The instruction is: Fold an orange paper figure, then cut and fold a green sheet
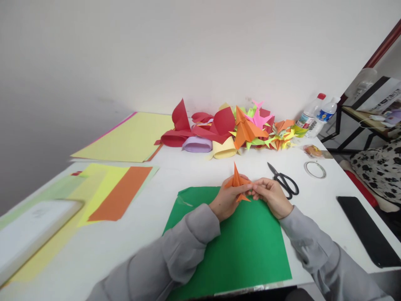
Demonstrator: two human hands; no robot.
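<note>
Orange folded figure (pixel 237 180): stands point-up in left hand, above the far part of green sheet (pixel 247 246). Leftmost on white worktop (pixel 78 259): white slab (pixel 40 234), lying on pale sheets; then yellow sheet (pixel 100 192), partly under orange sheet (pixel 123 192). Farther back: large pale-yellow sheet (pixel 125 138). Along wall: red paper pieces (pixel 180 119), lilac roll (pixel 196 144), cream roll (pixel 225 148), orange paper plane (pixel 246 129) amid bright folded shapes. Left hand (pixel 228 198): closed around folded figure. Right hand (pixel 272 195): narrow, fingertips pinched at figure's right edge, close to left thumb. Just beyond: scissors (pixel 278 177), blades pointing away. Farther right: tape ring (pixel 315 177), two bottles (pixel 310 115) near wall, black slab (pixel 366 230) by worktop's right edge.
</note>
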